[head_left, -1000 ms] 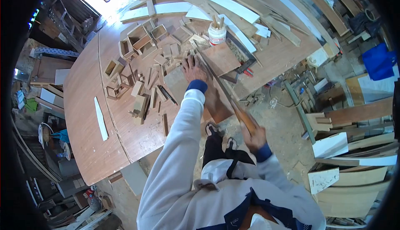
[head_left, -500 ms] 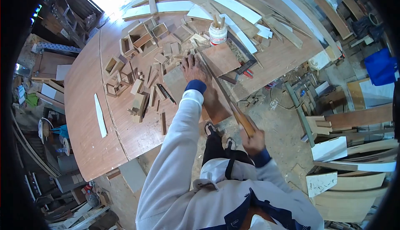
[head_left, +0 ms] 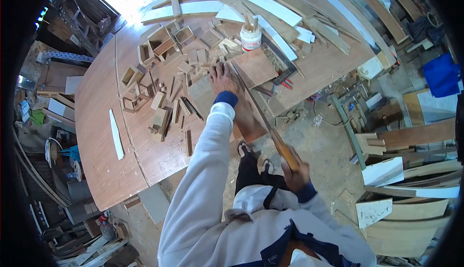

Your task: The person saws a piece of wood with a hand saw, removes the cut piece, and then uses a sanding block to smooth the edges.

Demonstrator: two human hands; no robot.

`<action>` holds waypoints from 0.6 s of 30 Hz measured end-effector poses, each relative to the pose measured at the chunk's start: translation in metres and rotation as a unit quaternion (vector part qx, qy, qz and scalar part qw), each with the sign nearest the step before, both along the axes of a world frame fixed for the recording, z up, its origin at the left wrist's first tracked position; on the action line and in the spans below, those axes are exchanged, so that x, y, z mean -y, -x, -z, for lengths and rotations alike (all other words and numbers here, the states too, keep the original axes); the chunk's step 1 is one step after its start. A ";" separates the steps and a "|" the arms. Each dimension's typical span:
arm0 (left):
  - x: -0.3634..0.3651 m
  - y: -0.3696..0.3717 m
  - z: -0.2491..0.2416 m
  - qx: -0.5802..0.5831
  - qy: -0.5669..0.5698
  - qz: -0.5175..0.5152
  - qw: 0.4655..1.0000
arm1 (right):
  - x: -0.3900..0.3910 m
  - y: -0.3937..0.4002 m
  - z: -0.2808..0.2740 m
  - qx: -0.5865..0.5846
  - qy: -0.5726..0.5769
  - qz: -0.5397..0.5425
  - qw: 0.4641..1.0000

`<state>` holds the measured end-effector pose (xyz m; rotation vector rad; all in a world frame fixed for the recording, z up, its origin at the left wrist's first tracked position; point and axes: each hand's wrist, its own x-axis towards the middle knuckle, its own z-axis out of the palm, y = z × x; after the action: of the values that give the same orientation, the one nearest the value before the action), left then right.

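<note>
My left hand [head_left: 223, 78] lies flat with its fingers spread on a brown wooden board [head_left: 249, 120] at the near edge of the table. My right hand [head_left: 296, 174] is wrapped round the wooden handle of a saw [head_left: 285, 152], off the table's near edge. The saw's long narrow blade runs up and left across the board, ending just right of my left fingers. A reddish-brown panel [head_left: 253, 68] lies right of the blade. Behind it stands a white jar [head_left: 251, 40] holding several sticks.
Small wooden boxes [head_left: 162, 42] and offcuts are scattered left of my left hand, with dark pens [head_left: 193, 107] nearby. Long white and wooden strips [head_left: 266, 6] lie at the table's back. A metal square [head_left: 285, 69] is at right. Stacked boards [head_left: 411, 170] stand on the floor.
My right hand has moved slightly down and right, drawing the saw back toward my body. My left hand stays on the board, nearly unmoved.
</note>
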<state>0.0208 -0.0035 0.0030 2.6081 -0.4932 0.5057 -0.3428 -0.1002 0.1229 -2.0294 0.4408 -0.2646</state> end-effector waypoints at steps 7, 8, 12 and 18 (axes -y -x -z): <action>-0.001 0.006 -0.001 0.008 -0.014 0.001 1.000 | 0.002 -0.032 -0.005 -0.069 -0.012 0.005 0.998; -0.001 0.002 -0.003 0.015 -0.005 0.002 1.000 | 0.003 -0.036 0.006 -0.029 0.022 -0.004 0.999; -0.003 0.004 -0.002 0.013 -0.006 -0.006 1.000 | 0.000 -0.005 -0.005 0.085 0.035 0.002 0.996; -0.001 0.003 -0.014 0.013 -0.018 0.014 1.000 | 0.002 -0.061 -0.010 0.005 0.029 -0.002 1.000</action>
<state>0.0183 -0.0023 0.0169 2.6275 -0.5514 0.5258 -0.2818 -0.1018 0.1327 -2.0852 0.4263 -0.2877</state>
